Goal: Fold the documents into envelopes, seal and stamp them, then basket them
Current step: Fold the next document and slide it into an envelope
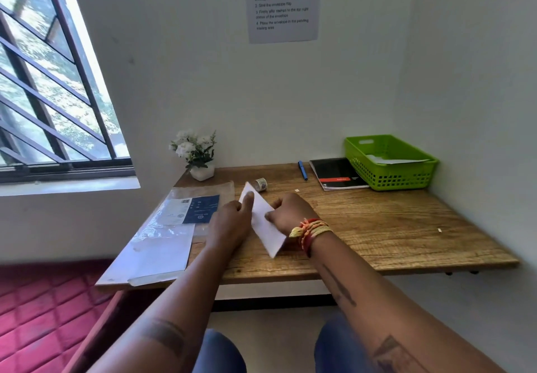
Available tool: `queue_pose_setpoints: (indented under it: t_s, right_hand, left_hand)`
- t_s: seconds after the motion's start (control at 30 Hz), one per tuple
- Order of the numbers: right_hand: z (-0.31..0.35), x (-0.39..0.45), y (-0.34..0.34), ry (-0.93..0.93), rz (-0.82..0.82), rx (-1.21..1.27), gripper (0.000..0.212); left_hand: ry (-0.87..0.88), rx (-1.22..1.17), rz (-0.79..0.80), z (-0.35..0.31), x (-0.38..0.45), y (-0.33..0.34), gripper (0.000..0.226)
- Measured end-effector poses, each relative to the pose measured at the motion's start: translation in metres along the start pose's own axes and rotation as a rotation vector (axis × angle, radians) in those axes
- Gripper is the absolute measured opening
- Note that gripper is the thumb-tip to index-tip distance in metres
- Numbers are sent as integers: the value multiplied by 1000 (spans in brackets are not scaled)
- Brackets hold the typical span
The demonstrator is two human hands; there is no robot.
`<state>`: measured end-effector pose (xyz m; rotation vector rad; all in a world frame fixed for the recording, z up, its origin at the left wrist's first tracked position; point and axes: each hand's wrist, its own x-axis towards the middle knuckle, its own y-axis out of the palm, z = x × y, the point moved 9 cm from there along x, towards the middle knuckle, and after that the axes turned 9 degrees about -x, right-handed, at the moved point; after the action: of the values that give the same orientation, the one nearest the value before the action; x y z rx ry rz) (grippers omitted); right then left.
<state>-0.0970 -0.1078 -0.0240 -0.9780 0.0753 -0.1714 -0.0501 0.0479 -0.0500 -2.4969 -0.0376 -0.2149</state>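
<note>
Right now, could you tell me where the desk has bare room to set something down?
Bare wood spans the right front, below the green basket and notebook. It is crowded on the left: plastic envelope packs, then both hands on the white envelope.

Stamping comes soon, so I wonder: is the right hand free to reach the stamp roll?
Probably not yet: the right hand pinches the white paper. The stamp roll lies just beyond on bare table, nothing between.
</note>
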Motion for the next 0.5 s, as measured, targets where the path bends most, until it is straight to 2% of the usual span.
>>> queue_pose_setpoints:
  t_s: [0.03, 0.07, 0.13, 0.17, 0.23, 0.3, 0.4, 0.5]
  right_hand:
    - [7, -5, -4, -55, -13, 97, 23]
    - [15, -11, -6, -117, -1, 171, 25]
    - [27, -22, -7, -210, 33, 252, 34]
    - [27, -24, -8, -218, 19, 291, 36]
    - [16, -21, -20, -180, -112, 357, 33]
    - [-4, -13, -29, -102, -238, 298, 34]
    - [-24, 2, -13, 2, -116, 246, 50]
    - [-24, 10, 6, -16, -59, 111, 43]
  left_hand:
    - [-74, -183, 37, -2, -2, 0, 84]
    - [-158, -405, 76, -5, -4, 3, 80]
    - [-313, -787, 137, -12, -14, 11, 52]
    - [-333, -848, 137, -16, -18, 11, 37]
    - [-351, -854, 98, -16, -24, 8, 20]
    - [-392, -930, 78, -9, -29, 10, 9]
    - [-440, -909, 98, 2, -34, 17, 8]
    - [-356, -544, 25, 10, -29, 7, 11]
